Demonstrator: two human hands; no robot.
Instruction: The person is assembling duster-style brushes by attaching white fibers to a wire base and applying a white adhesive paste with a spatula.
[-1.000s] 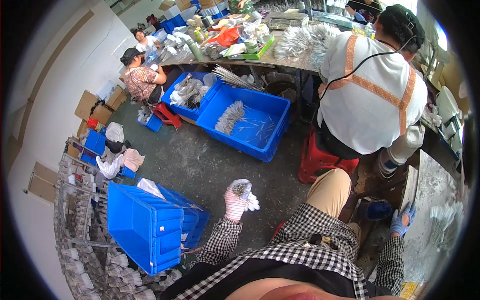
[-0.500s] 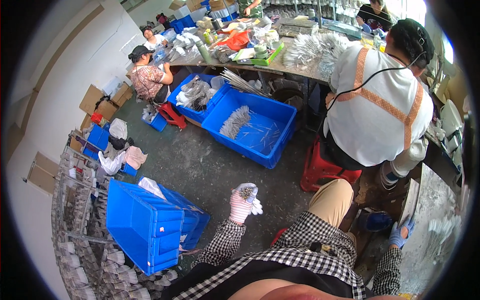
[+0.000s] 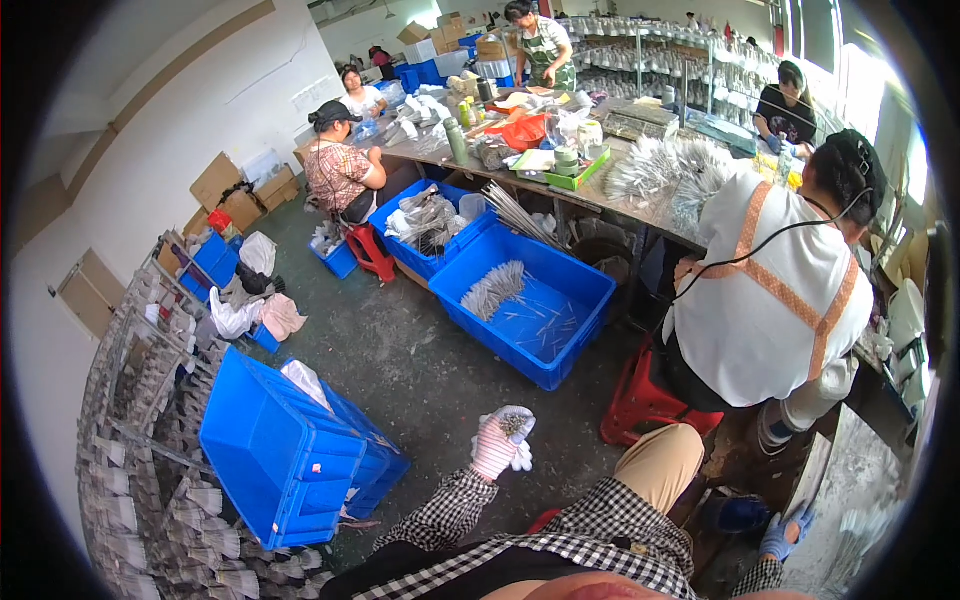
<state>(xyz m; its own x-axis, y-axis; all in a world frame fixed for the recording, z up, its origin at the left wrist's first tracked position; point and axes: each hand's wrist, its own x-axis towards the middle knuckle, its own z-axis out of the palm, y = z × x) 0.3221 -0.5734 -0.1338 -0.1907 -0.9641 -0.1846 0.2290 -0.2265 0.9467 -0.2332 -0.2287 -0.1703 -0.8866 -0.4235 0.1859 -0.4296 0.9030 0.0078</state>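
My left hand [image 3: 494, 446], in a striped pink-and-white glove, is closed on a small bundle of thin pieces [image 3: 514, 425], seen end-on above the dark floor. Their greyish ends show at the top of the fist; the rest is mostly hidden. My right hand [image 3: 783, 532], in a blue glove, rests with fingers spread at the near edge of a grey work surface [image 3: 838, 470]. Pale, bristle-like pieces [image 3: 862, 530] lie on that surface, blurred, just right of the hand.
A blue bin [image 3: 560, 335] ahead holds slim white-grey pieces. Stacked blue bins [image 3: 280, 450] stand left, beside racks of brushes [image 3: 190, 500]. A person in white [image 3: 770, 290] sits close on a red stool [image 3: 650, 400] at right. Others work around a cluttered table [image 3: 620, 190].
The view has tilted upward, so the room sits lower in the picture and more of the far side shows. My left hand still grips the bundle; my right stays on the work surface.
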